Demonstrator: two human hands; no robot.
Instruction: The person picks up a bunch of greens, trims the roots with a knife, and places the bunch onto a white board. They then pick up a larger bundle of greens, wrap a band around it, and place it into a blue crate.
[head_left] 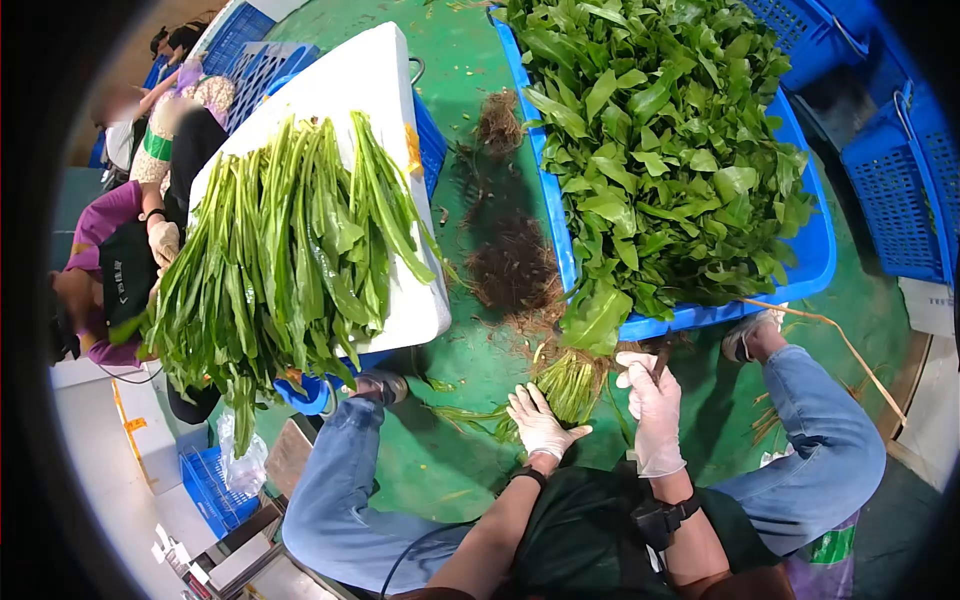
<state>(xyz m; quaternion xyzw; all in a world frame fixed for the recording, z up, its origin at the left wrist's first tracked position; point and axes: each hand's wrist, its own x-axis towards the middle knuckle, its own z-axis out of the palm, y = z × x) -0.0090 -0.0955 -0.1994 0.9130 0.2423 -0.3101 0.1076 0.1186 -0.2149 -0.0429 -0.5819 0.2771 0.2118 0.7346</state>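
Note:
My left hand (pixel 540 422), in a pale glove, lies with its fingers spread on the near side of a bundle of green stems (pixel 570 388) low over the green floor. My right hand (pixel 654 405), also gloved, is curled to the right of the bundle, its fingers closed around a small dark thing I cannot make out. Brown roots show at the bundle's upper right edge. Just beyond is a large blue crate (pixel 690 320) heaped with leafy greens (pixel 670 150).
A white board (pixel 330 85) at the left carries long-stemmed greens (pixel 290 250). Brown root piles (pixel 510 265) lie on the floor (pixel 450 480). Co-workers sit at the left, one in a purple sleeve (pixel 100 222). Blue baskets (pixel 895 200) stand at the right; a long dry stalk (pixel 835 330) leans there.

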